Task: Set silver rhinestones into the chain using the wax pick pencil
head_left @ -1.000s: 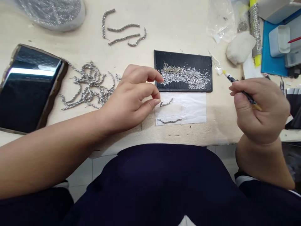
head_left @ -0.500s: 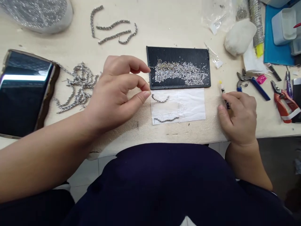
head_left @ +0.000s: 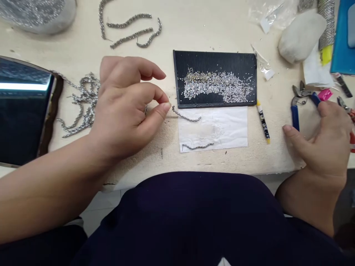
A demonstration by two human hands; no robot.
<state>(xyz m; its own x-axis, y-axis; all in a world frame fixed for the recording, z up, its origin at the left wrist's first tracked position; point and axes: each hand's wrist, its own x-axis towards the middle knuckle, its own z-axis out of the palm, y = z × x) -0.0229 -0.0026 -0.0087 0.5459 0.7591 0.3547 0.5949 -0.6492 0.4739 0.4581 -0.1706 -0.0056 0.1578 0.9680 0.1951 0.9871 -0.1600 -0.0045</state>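
Note:
My left hand hovers left of the black ridged tray, its thumb and index finger pinched on the end of a thin silver chain. That chain reaches over the corner of a white paper; a second short chain lies lower on the paper. Many tiny sparkling stones are spread over the tray. At the right, my right hand has thumb and fingers apart, near the blue-handled pliers. A patterned pen lies between the paper and this hand.
A dark phone-like device and a heap of silver chains are at the left. Several thick chain pieces lie at the back left. A white stone, a wire coil and a pink item are at the right.
My right hand has let go of the pen and moved right to the pliers. My left hand has shifted slightly left, and the upper chain's end extends past the paper's left edge.

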